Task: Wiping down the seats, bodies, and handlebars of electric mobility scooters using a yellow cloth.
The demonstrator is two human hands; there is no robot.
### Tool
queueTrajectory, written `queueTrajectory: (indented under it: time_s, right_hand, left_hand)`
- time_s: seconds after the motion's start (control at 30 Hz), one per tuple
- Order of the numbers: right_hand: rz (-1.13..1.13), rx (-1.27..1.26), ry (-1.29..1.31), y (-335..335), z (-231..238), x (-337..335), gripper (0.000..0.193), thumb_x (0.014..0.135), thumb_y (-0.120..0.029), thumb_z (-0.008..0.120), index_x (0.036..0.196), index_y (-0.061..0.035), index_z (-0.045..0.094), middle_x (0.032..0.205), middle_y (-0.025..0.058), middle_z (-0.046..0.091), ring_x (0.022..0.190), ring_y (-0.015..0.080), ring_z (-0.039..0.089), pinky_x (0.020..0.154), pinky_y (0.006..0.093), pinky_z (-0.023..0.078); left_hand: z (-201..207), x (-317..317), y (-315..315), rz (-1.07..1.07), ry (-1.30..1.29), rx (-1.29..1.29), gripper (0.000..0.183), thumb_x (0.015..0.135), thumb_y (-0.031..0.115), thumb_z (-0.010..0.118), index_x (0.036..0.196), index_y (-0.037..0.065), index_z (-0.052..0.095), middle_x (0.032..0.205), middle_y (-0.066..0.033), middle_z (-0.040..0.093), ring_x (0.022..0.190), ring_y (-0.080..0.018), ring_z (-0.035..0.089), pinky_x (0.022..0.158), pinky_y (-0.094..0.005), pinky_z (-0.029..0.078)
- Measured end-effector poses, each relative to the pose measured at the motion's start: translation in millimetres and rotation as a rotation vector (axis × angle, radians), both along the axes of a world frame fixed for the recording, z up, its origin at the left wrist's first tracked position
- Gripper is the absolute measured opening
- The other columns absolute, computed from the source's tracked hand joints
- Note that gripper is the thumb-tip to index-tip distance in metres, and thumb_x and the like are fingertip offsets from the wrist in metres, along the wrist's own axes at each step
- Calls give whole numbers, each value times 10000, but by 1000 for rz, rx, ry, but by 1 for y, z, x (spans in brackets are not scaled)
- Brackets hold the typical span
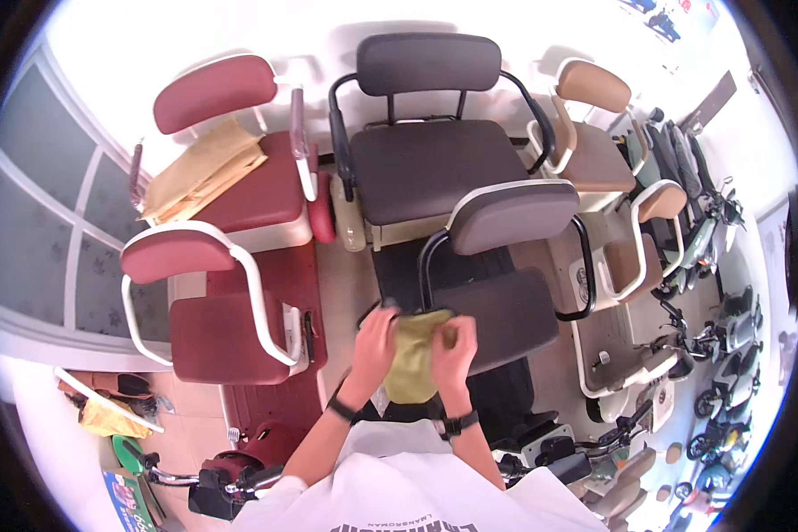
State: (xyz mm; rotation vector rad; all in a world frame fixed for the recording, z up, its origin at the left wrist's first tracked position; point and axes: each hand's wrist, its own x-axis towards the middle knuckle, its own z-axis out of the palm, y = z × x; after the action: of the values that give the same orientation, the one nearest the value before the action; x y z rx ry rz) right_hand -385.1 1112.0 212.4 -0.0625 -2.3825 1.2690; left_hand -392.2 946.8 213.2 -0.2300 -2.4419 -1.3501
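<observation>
Obs.: your L hand (377, 342) and R hand (454, 351) both pinch olive-green soft cloth (412, 365), left of dark-grey padded seat (504, 312). Rec.: spread edges evenly.

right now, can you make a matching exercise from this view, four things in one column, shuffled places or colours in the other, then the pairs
Things
1. olive-green cloth
2. flat tan bundle
3. middle back seat
4. right back seat

Places or colours
A. tan, pale armrests
B. on the back red seat
C. dark, black armrests
D. between left hand and right hand

Pairs: 1-D, 2-B, 3-C, 4-A
</observation>
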Motion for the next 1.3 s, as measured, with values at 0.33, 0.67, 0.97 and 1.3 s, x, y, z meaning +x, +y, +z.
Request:
queueTrajectory:
  time_s: [0.33,0.67,0.97,1.3]
  right_hand:
    - [153,412,-248,4,-151,-74,708,913,-258,728,1487,-22,387,1370,280,578,1224,441,603,986,472,523]
    - [128,185,-474,-12,-178,-167,478,886,-212,739,1316,-63,593,1174,146,728,1059,306,713,864,417,575]
    - [63,537,-406,-9,-190,-175,287,900,-196,695,1164,-82,685,1082,143,743,1008,308,718,865,408,576]
    - [-132,99,-586,-9,-128,-116,373,897,-267,702,1203,-74,614,907,256,729,871,468,701,756,568,569]
  left_hand:
    - [-105,-148,87,-113,-621,224,874,876,33,651,1599,24,158,1388,-336,415,1154,-513,590,920,-531,536]
    - [-118,-243,75,-394,-310,-194,750,790,14,678,1473,-16,371,1134,-232,555,1021,-436,613,879,-535,509]
    - [-123,-249,77,-372,-346,79,621,772,16,673,1363,-22,485,1125,-236,577,1054,-444,599,913,-512,512]
    - [-130,-171,92,-177,-419,164,798,825,-35,627,1558,12,315,1272,-244,528,1189,-443,548,1022,-468,455]
